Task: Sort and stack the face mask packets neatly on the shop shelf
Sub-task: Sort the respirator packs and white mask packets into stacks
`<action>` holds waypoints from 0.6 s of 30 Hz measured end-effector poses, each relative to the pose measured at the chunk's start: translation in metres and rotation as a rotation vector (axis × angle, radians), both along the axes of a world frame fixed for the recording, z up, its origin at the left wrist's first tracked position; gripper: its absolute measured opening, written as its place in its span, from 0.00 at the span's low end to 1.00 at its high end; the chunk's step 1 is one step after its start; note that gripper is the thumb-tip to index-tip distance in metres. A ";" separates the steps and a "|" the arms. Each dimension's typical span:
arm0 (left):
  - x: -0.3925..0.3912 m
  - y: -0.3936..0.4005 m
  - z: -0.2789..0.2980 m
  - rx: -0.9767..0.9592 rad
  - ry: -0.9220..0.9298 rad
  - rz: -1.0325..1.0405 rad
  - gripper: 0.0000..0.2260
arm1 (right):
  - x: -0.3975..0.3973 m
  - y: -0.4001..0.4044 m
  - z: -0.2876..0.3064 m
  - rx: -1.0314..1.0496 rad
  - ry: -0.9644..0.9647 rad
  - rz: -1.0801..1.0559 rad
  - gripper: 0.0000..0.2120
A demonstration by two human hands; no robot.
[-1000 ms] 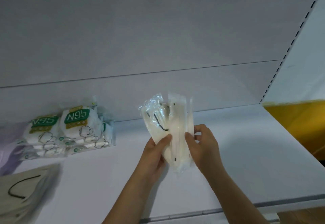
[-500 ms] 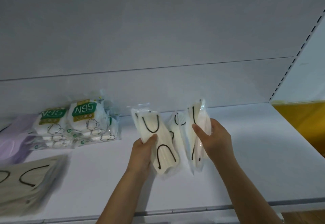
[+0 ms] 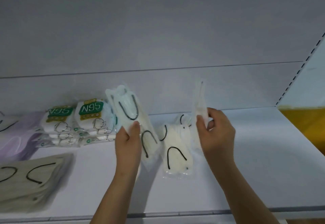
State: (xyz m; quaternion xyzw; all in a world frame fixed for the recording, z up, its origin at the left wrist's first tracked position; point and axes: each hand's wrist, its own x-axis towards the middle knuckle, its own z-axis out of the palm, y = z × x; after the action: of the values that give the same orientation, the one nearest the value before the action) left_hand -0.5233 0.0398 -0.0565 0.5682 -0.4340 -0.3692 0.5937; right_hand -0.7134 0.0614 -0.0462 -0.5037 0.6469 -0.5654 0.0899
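My left hand (image 3: 127, 140) pinches a clear packet of a cream mask with black ear loops (image 3: 131, 118), held upright and tilted left. My right hand (image 3: 217, 133) grips another such packet (image 3: 200, 104) edge-on and upright. Between the hands a third cream mask packet (image 3: 176, 150) lies on the white shelf (image 3: 255, 179). To the left, N95 packets with green labels (image 3: 77, 123) are stacked against the back panel, and the left-hand packet overlaps their right edge in view.
A pile of lilac mask packets (image 3: 15, 137) lies at the far left. Beige mask packets with black loops (image 3: 29, 178) sit at the front left. A yellow surface (image 3: 304, 123) shows beyond the shelf's right side, past the slotted upright (image 3: 299, 68).
The bundle held together in both hands has been split. My left hand carried one packet leftward, my right hand kept one and turned it edge-on, and a third came down onto the shelf.
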 end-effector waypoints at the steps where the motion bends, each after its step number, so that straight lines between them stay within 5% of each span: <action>1: -0.002 0.002 0.001 0.033 0.041 -0.071 0.08 | 0.014 0.000 0.002 0.025 -0.019 0.076 0.03; 5: 0.000 0.008 -0.003 0.209 0.282 -0.413 0.20 | 0.060 -0.002 -0.002 0.321 -0.195 0.473 0.15; 7: 0.009 0.008 -0.009 0.237 0.217 -0.354 0.15 | 0.065 -0.005 -0.007 0.415 -0.379 0.645 0.25; 9: 0.022 0.006 -0.018 0.280 0.229 -0.198 0.08 | 0.064 -0.008 -0.015 0.418 -0.426 0.692 0.21; 11: 0.034 0.006 -0.023 0.339 0.291 -0.145 0.08 | 0.060 -0.011 -0.025 0.378 -0.248 0.531 0.08; 13: 0.046 0.006 -0.028 0.378 0.308 -0.100 0.08 | 0.052 -0.016 -0.037 0.426 -0.016 0.284 0.06; 16: 0.060 0.008 -0.037 0.408 0.329 -0.040 0.09 | 0.046 -0.019 -0.064 0.744 0.587 0.058 0.35; 18: 0.066 0.009 -0.043 0.434 0.314 -0.036 0.10 | 0.044 -0.018 -0.072 0.873 0.717 0.031 0.38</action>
State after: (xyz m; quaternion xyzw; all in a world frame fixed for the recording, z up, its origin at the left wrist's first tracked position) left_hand -0.4569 0.0487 -0.0997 0.6104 -0.2571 -0.5476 0.5113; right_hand -0.6691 0.0433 -0.1184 -0.5898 0.8034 -0.0374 0.0727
